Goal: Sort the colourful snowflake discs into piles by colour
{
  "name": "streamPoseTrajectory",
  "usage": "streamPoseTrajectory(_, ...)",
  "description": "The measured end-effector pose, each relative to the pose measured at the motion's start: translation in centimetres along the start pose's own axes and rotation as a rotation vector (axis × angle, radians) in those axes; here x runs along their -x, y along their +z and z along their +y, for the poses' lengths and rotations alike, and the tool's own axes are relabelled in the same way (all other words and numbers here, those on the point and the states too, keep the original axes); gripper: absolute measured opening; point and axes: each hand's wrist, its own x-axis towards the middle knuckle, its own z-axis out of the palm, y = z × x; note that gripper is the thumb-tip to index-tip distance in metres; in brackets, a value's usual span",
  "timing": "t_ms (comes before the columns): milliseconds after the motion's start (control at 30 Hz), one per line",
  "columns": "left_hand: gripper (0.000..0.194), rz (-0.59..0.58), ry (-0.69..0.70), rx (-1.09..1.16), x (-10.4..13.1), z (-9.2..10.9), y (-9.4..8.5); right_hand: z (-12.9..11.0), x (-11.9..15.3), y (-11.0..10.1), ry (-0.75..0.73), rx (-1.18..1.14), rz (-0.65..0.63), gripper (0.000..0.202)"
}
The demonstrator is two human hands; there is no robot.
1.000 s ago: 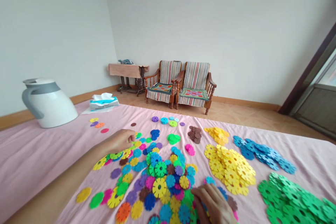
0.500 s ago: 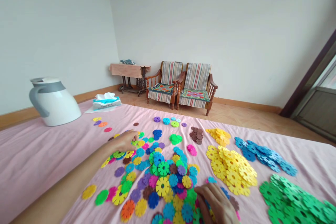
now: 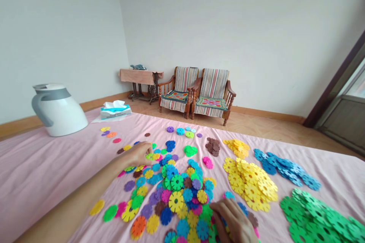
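Note:
Notched plastic discs in many colours lie in a mixed heap [image 3: 176,201] at the middle of the pink cloth. At the heap's upper left edge, my left hand [image 3: 140,153] is low over the discs, fingers apart, its fingertips by a lime green disc [image 3: 148,156]. My right hand [image 3: 235,220] rests at the heap's lower right, fingers bent over discs; whether it holds one is hidden. Right of the heap are piles of yellow [image 3: 251,184], green [image 3: 319,218], blue [image 3: 288,169], orange-yellow [image 3: 237,148] and brown discs [image 3: 213,147].
A white and grey jug [image 3: 64,112] and a tissue box [image 3: 115,111] stand at the cloth's left. Small groups of discs lie along the far side. Two wooden chairs [image 3: 212,87] and a cloth-covered sewing table [image 3: 138,76] are by the wall.
My left hand has moved slightly right and its fingers have spread over the discs. My right hand has barely moved.

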Motion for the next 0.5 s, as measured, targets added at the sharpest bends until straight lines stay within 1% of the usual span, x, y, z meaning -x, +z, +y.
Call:
streamPoseTrajectory(100, 0.037, -0.013, 0.001, 0.001, -0.2, -0.1, 0.0, 0.0, 0.0, 0.0, 0.0, -0.001, -0.006, 0.021)
streamPoseTrajectory(300, 0.03, -0.065, -0.04, -0.006, -0.4, 0.0, -0.1, 0.1, 0.0, 0.0, -0.015, 0.008, 0.004, 0.021)
streamPoseTrajectory(500, 0.025, -0.016, -0.047, -0.082, 0.4, 1.5, -0.1, 0.1, 0.0, 0.1, -0.005, 0.016, 0.04, 0.023)
